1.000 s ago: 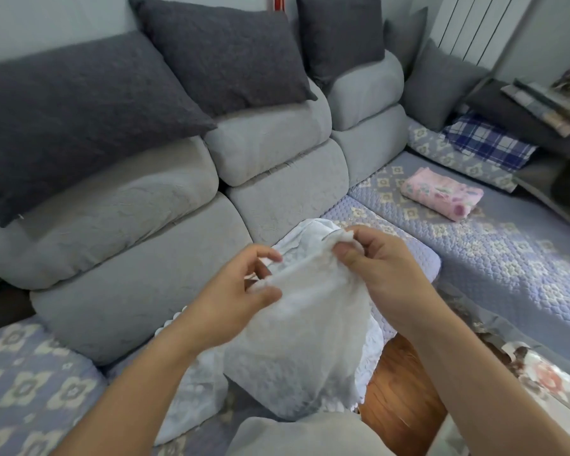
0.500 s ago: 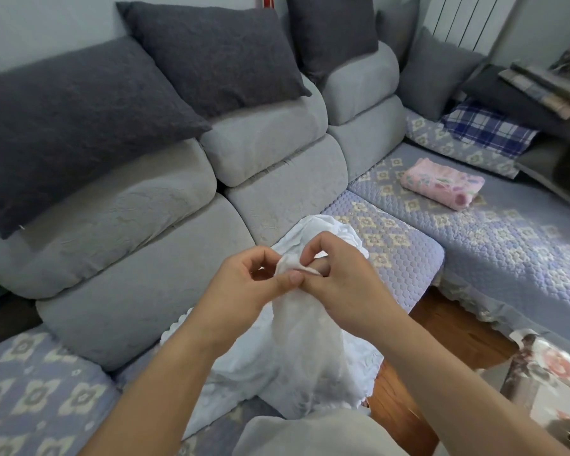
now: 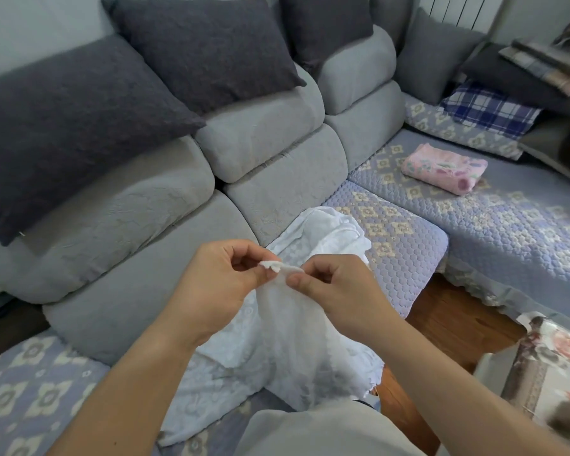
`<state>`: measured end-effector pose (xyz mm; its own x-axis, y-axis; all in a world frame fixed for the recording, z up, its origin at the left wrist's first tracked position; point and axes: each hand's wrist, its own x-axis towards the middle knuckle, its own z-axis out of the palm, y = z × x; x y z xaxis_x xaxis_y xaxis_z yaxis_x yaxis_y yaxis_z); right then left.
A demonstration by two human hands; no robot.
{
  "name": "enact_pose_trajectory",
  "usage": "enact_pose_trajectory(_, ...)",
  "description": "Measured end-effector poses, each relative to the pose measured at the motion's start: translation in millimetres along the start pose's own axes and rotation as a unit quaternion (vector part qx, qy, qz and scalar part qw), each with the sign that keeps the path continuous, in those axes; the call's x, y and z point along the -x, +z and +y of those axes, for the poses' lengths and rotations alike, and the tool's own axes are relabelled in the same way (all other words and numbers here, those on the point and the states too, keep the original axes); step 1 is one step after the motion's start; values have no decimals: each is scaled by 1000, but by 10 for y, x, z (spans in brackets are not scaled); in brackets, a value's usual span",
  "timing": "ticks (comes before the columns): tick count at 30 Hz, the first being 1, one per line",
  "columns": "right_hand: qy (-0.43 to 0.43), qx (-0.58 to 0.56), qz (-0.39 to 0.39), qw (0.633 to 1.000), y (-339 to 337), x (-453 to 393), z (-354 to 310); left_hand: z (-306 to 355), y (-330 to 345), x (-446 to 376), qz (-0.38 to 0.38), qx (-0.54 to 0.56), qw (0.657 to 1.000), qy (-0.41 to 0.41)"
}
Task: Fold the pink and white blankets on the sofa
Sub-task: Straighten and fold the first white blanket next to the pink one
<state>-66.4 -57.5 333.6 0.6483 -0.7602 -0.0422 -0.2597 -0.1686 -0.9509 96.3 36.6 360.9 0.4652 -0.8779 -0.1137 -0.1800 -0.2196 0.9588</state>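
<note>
Both forearms are bare from the near edge of the view up to the wrists, with no sleeve, watch or ring showing on the left hand (image 3: 218, 287) or the right hand (image 3: 339, 291). Pale grey-beige clothing (image 3: 320, 432) covers the person's lap at the near edge

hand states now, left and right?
Left hand: pinching the scalloped edge of the white blanket.
Right hand: pinching the same white blanket edge.
</note>
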Motion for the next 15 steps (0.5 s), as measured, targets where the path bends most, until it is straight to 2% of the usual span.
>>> enact_pose_trajectory(4, -6, -64, 2, 998, 42, -18, -38, 96, -37, -25, -5, -8, 1000, 11)
enact_pose_trajectory(15, 1, -144, 21, 989, 62, -77, -34, 116, -30, -127, -48, 20, 999, -16)
